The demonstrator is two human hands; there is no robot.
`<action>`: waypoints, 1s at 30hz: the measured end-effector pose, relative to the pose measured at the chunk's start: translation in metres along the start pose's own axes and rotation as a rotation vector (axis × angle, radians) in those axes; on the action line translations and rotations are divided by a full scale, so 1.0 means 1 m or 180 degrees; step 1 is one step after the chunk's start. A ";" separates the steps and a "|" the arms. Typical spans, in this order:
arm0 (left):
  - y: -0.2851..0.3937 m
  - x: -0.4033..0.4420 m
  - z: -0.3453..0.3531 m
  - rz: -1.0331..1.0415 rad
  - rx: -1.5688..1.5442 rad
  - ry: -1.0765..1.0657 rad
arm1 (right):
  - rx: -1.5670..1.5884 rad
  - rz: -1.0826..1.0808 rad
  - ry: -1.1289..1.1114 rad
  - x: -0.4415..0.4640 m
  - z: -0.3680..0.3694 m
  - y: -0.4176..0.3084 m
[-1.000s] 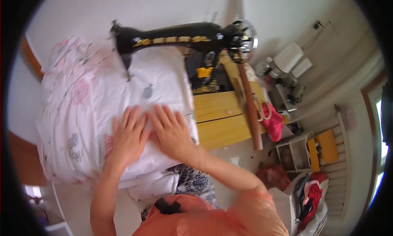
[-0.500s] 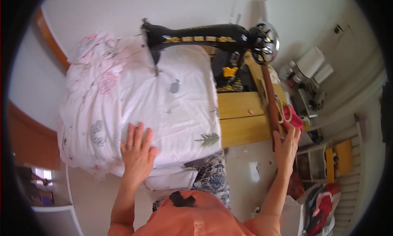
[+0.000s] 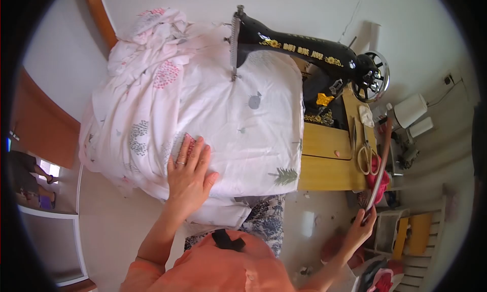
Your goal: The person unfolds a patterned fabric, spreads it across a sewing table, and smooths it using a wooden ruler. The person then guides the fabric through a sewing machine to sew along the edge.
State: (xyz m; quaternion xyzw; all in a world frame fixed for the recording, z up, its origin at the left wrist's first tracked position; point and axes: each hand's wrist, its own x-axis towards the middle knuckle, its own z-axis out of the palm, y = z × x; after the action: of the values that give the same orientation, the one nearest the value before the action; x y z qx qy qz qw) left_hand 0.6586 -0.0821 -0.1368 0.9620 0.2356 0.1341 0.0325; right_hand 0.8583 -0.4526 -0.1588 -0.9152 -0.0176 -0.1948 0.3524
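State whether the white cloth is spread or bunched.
Both: the cloth lies fairly flat beneath the sewing machine but gathers in folds at picture left.

I face a pale wall (image 3: pixel 304 8). A brown door (image 3: pixel 45 124) stands to my left, and light glints off the pale floor (image 3: pixel 116 231).

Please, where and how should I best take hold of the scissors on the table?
Probably best by the handle loops of the scissors, from the person's side of the table: the loops lie nearest the person, with the blades pointing away.
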 end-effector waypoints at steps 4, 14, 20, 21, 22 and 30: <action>0.001 0.001 -0.001 -0.0025 0.0034 -0.0057 | 0.0074 -0.1016 -0.0043 -0.019 -0.010 0.024; 0.001 0.002 0.001 -0.0087 0.0151 -0.0044 | 0.0285 -0.3076 -0.1838 0.063 0.048 -0.110; 0.004 0.003 -0.002 -0.0186 0.0227 -0.0206 | 0.0313 -0.3221 -0.2167 0.067 0.078 -0.115; 0.005 0.003 -0.003 -0.0177 0.0225 -0.0210 | 0.0308 -0.3162 -0.2201 0.067 0.078 -0.115; 0.005 0.003 -0.003 -0.0176 0.0236 -0.0233 | 0.0321 -0.3208 -0.2111 0.068 0.079 -0.112; 0.006 0.004 -0.007 -0.0063 0.0093 -0.0229 | 0.0475 -0.2760 -0.1863 0.067 0.070 -0.089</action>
State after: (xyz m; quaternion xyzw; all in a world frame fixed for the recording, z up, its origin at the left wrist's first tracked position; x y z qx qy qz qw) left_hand 0.6631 -0.0858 -0.1283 0.9642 0.2458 0.0956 0.0283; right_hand 0.9295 -0.3475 -0.1246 -0.8124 -0.5060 -0.0572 0.2841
